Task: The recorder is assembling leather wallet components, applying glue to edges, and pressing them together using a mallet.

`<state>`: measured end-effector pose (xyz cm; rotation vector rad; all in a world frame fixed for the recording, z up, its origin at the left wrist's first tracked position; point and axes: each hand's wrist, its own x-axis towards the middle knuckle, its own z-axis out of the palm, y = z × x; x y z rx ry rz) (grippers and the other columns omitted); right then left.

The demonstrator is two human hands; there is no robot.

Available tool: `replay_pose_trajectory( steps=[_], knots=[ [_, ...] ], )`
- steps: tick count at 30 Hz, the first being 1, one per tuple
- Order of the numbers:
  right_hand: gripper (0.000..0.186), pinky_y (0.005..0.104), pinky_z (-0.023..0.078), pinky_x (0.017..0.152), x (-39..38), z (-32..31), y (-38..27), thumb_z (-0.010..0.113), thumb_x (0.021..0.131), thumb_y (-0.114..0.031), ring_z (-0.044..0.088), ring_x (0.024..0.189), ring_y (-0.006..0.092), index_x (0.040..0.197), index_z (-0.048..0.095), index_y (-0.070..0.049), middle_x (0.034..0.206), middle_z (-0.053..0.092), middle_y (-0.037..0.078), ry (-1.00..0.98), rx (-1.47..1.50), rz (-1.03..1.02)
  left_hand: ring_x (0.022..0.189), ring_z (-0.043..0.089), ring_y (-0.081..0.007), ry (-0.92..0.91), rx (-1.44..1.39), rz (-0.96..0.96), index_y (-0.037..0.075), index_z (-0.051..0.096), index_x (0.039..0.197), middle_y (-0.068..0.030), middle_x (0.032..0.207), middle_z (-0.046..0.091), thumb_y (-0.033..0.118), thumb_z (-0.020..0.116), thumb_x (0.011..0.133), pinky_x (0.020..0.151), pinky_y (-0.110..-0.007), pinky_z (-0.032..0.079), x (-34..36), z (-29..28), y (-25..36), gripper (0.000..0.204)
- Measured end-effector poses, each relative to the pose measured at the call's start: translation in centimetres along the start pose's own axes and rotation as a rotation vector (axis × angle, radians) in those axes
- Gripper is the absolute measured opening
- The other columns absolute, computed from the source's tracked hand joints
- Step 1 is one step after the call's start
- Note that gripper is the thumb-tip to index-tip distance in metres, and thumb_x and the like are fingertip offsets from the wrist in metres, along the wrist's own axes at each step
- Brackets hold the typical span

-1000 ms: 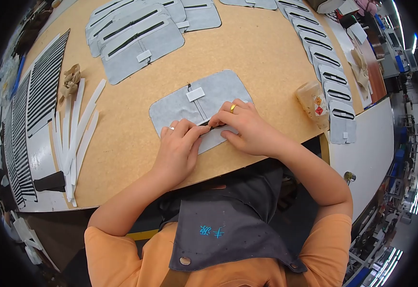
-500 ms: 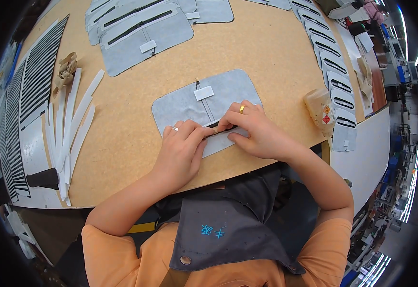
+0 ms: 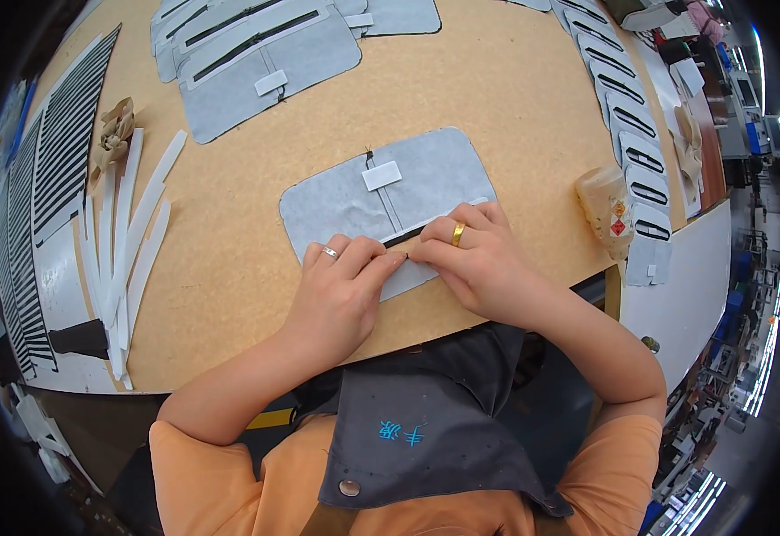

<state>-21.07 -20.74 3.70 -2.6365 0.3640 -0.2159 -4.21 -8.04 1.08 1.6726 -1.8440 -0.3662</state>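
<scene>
A grey fabric panel (image 3: 327, 205) with rounded far corners lies tilted on the table in front of me. A small white rectangular patch (image 3: 382, 175) sits on it, above two thin lines leading to a dark-edged slot (image 3: 401, 238). My left hand (image 3: 335, 290) is pinched closed at the slot's near edge, fingertips pressed to the cloth. Close beside it, my right hand (image 3: 484, 261) also pinches that edge, its thumb and index finger nearly meeting the left fingertips. Both hands cover much of the panel's near part, and exactly what sits between the fingertips is hidden.
Similar grey panels (image 3: 220, 112) lie overlapped at the far left; more form a row (image 3: 647, 161) along the right. Long white strips (image 3: 147, 214), crumpled brown paper (image 3: 115, 134) and black-striped sheets (image 3: 67, 134) are on the left. A yellowish translucent container (image 3: 600, 210) stands right.
My right hand has shifted slightly right and nearer, its fingertips now lower on the slot edge. The left hand has moved slightly nearer. More of the slot's dark edge shows between them.
</scene>
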Motion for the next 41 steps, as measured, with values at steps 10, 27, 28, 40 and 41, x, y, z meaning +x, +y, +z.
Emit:
replay_pose_trajectory(
  steps=[10, 27, 28, 40, 41],
  knots=[
    [0.022, 0.0348, 0.035, 0.081, -0.5, 0.6, -1.3, 0.06, 0.072, -0.007, 0.052, 0.089, 0.0172, 0.094, 0.063, -0.009, 0.092, 0.057, 0.0, 0.007, -0.261, -0.089, 0.082, 0.05, -0.0177, -0.095, 0.18, 0.136, 0.006, 0.062, 0.106, 0.0007, 0.094, 0.055, 0.008, 0.057, 0.072, 0.07, -0.033, 0.033, -0.2, -0.6, 0.0, 0.034],
    [0.029, 0.0362, 0.038, 0.09, -2.8, 1.7, -1.1, 0.06, 0.079, -0.01, 0.054, 0.098, 0.0192, 0.108, 0.061, -0.008, 0.103, 0.06, 0.002, 0.205, -0.271, 0.016, 0.081, 0.049, -0.0203, -0.069, 0.282, 0.183, 0.006, 0.059, 0.116, -0.0023, 0.098, 0.053, 0.006, 0.056, 0.074, 0.069, -0.032, 0.038, -0.4, 0.1, 0.2, 0.042],
    [0.03, 0.0365, 0.038, 0.09, -2.9, 1.7, -1.4, 0.061, 0.078, -0.01, 0.055, 0.098, 0.0187, 0.107, 0.062, -0.008, 0.105, 0.06, 0.002, 0.16, -0.414, -0.023, 0.08, 0.049, -0.0205, -0.08, 0.305, 0.179, 0.007, 0.059, 0.116, -0.0025, 0.098, 0.053, 0.006, 0.055, 0.074, 0.069, -0.032, 0.038, -0.4, 0.0, 0.2, 0.042],
    [0.031, 0.0399, 0.046, 0.088, -1.5, 2.7, -2.6, 0.062, 0.084, -0.008, 0.057, 0.097, 0.0312, 0.114, 0.057, -0.007, 0.102, 0.061, 0.012, 0.262, 0.093, 0.098, 0.086, 0.053, -0.029, -0.029, 0.057, -0.035, 0.005, 0.057, 0.116, -0.0108, 0.097, 0.054, 0.003, 0.06, 0.081, 0.077, -0.036, 0.042, -0.5, -0.9, 0.4, 0.036],
    [0.032, 0.0396, 0.045, 0.089, -1.5, 2.7, -2.7, 0.062, 0.084, -0.008, 0.057, 0.098, 0.0306, 0.115, 0.057, -0.007, 0.104, 0.061, 0.012, 0.243, 0.08, 0.111, 0.086, 0.053, -0.029, -0.033, 0.059, -0.037, 0.005, 0.057, 0.116, -0.0108, 0.097, 0.054, 0.003, 0.06, 0.081, 0.077, -0.036, 0.042, -0.6, -1.0, 0.4, 0.036]
  ],
)
